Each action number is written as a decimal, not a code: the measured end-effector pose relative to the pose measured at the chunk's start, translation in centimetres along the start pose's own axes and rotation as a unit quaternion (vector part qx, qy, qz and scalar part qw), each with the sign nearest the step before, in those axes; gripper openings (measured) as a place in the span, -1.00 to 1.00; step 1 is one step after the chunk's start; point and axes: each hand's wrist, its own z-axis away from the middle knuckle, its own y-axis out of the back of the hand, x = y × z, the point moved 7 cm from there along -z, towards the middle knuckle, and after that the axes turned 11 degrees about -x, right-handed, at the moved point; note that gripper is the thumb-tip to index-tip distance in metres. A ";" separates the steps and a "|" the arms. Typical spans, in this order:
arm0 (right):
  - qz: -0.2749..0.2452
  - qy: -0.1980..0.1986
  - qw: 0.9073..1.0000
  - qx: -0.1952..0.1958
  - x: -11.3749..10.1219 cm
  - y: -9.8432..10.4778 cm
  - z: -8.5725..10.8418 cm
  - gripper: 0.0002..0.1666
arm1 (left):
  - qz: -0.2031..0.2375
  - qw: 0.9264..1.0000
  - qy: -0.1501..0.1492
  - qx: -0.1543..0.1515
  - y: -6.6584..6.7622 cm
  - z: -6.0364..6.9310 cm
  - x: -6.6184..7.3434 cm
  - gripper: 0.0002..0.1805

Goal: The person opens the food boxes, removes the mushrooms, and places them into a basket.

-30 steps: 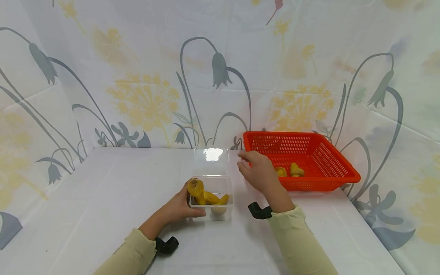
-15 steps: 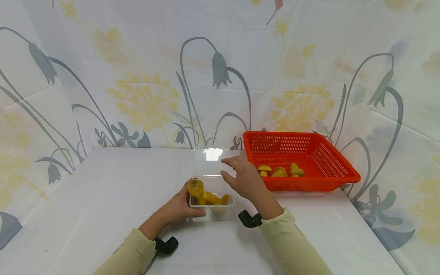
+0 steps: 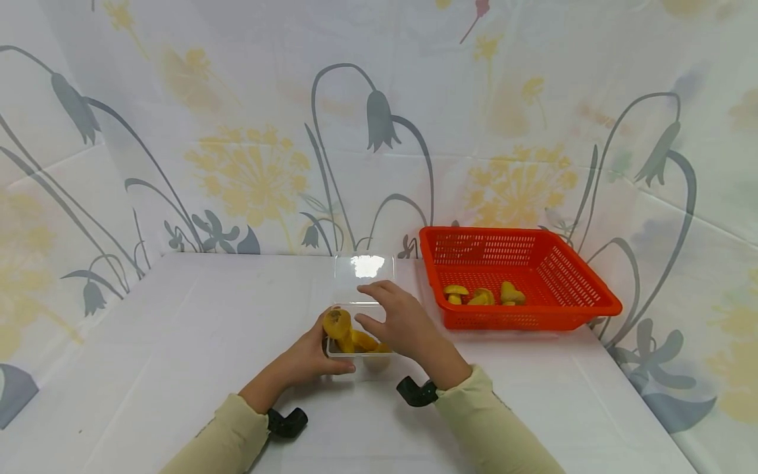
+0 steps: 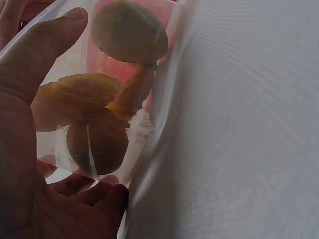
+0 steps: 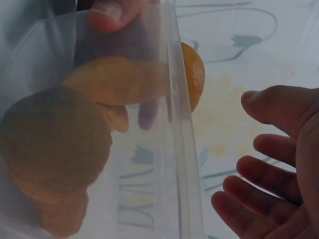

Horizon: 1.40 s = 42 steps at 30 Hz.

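Observation:
A clear plastic box [image 3: 368, 355] stands at the middle of the table, its hinged lid [image 3: 348, 282] laid open behind. Several yellow mushrooms are inside. One mushroom [image 3: 337, 323] stands up at the left with its end above the rim; in the right wrist view a large mushroom cap [image 5: 55, 142] shows through the wall. My left hand [image 3: 306, 355] grips the box's left side, thumb at the front and fingers around the far side. Just over the box's right part hovers my right hand [image 3: 407, 327], fingers spread and holding nothing; it hides part of the contents.
A red slotted basket [image 3: 533, 316] stands at the back right of the white-covered table [image 3: 177, 316]. Several yellow mushrooms [image 3: 482, 297] lie in it near the front wall. Behind the table hangs a flower-printed cloth [image 3: 254, 171].
My right hand has moved left and slightly toward me, from the red basket's left edge to above the box. The left hand and the box have stayed put.

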 end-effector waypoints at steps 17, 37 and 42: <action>-0.022 0.012 0.997 -0.069 -2.0 -2.0 -0.6 -0.29 | -0.018 1.000 -0.010 0.002 0.0 0.1 0.4 0.26; 0.009 0.026 0.995 -0.097 -3.2 -4.3 -1.0 -0.38 | -0.027 0.999 -0.033 -0.004 0.0 0.2 0.8 0.18; -0.007 0.012 0.994 -0.111 -2.9 -4.3 -1.0 -0.36 | -0.030 0.999 -0.022 -0.001 0.0 0.2 0.6 0.23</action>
